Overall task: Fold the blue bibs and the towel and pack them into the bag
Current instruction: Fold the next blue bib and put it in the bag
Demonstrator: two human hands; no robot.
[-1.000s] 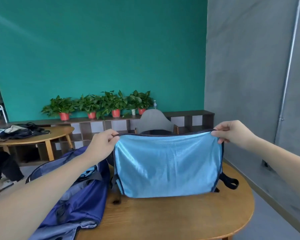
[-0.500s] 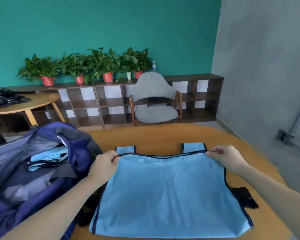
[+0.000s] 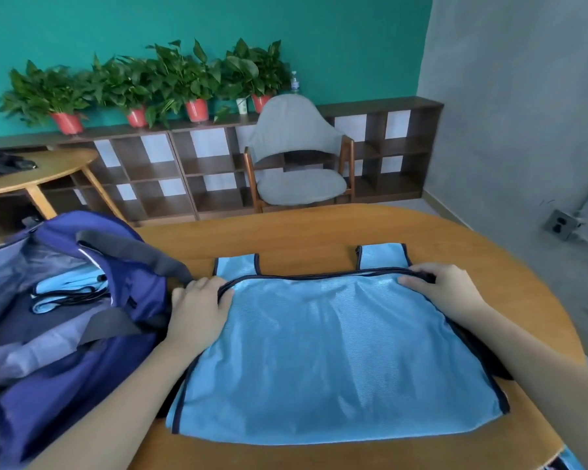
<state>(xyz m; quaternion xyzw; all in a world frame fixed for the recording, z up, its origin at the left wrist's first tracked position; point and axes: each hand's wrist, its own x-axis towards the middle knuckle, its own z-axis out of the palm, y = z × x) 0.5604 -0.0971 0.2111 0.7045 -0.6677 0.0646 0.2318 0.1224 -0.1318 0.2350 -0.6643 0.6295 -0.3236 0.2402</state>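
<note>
A light blue bib point(image 3: 333, 361) with dark trim lies flat on the round wooden table point(image 3: 319, 228), folded over so its two shoulder straps stick out past the far fold. My left hand point(image 3: 197, 307) pinches the fold's left corner. My right hand point(image 3: 438, 290) grips the fold's right corner against the table. An open dark blue bag point(image 3: 92, 337) sits at the left, touching the bib's left side. Inside it lies a folded blue bib point(image 3: 68, 286). No towel can be made out.
Something dark point(image 3: 489, 361) pokes out from under the bib's right edge. A scrap of blue cloth point(image 3: 567, 461) shows at the bottom right corner. Beyond the table stand a grey chair point(image 3: 299, 154), a low shelf with potted plants point(image 3: 143, 83), and a second table point(image 3: 38, 171).
The bib hung in the air between both hands a second ago; it now lies folded flat on the table. Both hands came down with it, and my view tilted downward.
</note>
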